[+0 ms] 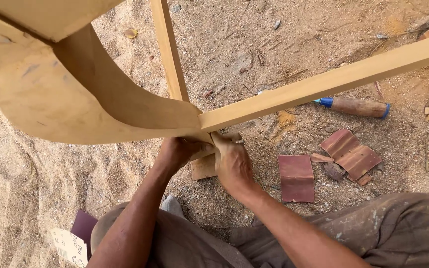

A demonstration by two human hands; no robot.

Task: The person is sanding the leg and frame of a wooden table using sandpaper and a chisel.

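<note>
We've got both hands at the joint where the curved wooden frame (95, 104) meets the rail (323, 82): left hand (177, 153) curled bracing underneath, right hand (233, 164) fingers closed pressing sandpaper (203, 167) there; spare sheets (296, 177) lie right, within reach

By your left knee, at the bottom left, lies a pale rectangular label (69, 246) with dark markings, on sand (16, 188).

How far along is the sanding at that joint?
The curved panel and rail already look smooth. Both hands, left hand and right hand, press at the joint. Worn sandpaper pieces lie on the sandy ground; what remains cannot be told.
</note>
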